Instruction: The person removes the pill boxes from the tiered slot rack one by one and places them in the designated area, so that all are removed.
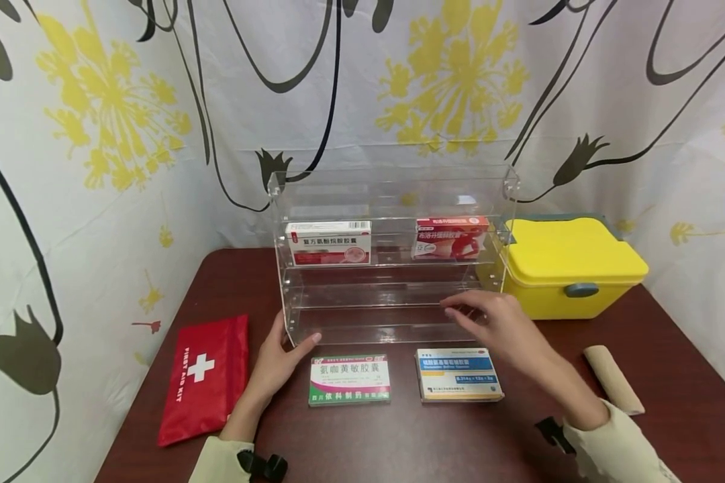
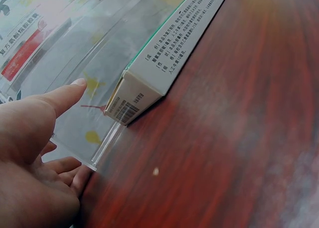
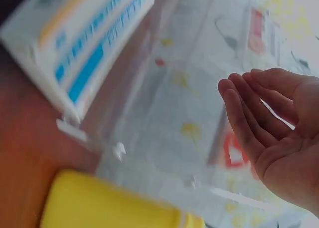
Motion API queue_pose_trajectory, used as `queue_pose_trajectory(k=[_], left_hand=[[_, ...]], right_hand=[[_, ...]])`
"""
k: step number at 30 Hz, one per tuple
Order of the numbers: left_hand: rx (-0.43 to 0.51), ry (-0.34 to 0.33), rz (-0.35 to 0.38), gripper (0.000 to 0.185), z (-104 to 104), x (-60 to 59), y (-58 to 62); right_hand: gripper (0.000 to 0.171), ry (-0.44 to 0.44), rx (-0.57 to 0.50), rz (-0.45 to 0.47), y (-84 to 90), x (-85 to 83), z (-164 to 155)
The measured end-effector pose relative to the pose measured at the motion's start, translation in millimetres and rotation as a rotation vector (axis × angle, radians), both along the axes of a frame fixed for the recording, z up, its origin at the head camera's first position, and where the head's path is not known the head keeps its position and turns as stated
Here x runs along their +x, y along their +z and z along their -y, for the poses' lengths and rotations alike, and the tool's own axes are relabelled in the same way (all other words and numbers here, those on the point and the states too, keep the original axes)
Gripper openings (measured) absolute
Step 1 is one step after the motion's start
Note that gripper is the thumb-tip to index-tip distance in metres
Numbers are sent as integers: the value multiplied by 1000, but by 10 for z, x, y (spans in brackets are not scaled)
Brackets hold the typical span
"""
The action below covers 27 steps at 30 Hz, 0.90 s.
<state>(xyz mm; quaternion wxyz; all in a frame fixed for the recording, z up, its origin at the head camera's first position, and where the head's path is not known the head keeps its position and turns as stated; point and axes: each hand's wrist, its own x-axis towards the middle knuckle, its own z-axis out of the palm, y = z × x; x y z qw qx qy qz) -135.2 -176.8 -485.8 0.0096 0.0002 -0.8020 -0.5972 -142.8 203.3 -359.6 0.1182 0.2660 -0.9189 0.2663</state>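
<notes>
A clear acrylic tiered rack (image 1: pixel 393 333) stands in the middle of the table. My left hand (image 1: pixel 276 362) holds its lower left corner, thumb in front of the side panel and the other fingers around the outside. Before the rack's right side hovers my right hand (image 1: pixel 498 329), empty, with loosely bent fingers. On a tier above sit a white-and-red medicine box (image 1: pixel 329 243) at left and a red medicine box (image 1: pixel 450 238) at right. In front of the rack lie a green-and-white medicine box (image 1: pixel 350 380) and a blue-and-white medicine box (image 1: pixel 459 376).
A red first aid kit pouch (image 1: pixel 205 379) lies at the left. To the right rear is a yellow lidded box (image 1: pixel 574 268) with a grey latch, close to the rack. A beige roll (image 1: pixel 613 380) rests near the right edge. A patterned curtain (image 1: pixel 362 87) hangs behind the table.
</notes>
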Motion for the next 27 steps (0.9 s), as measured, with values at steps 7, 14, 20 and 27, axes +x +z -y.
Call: queue_pose_trajectory(k=[7, 14, 20, 27], left_hand=[[0, 5, 8, 87, 8, 27, -12], [-5, 2, 9, 87, 8, 53, -24], [1, 4, 1, 86, 6, 31, -25], [25, -10, 7, 86, -26, 44, 135]], right_hand=[[26, -56, -6, -135, 325, -144, -258], [27, -67, 34, -216, 611, -287, -361], [29, -81, 74, -278, 772, -425, -390], [32, -100, 145, -285, 885, -516, -355]])
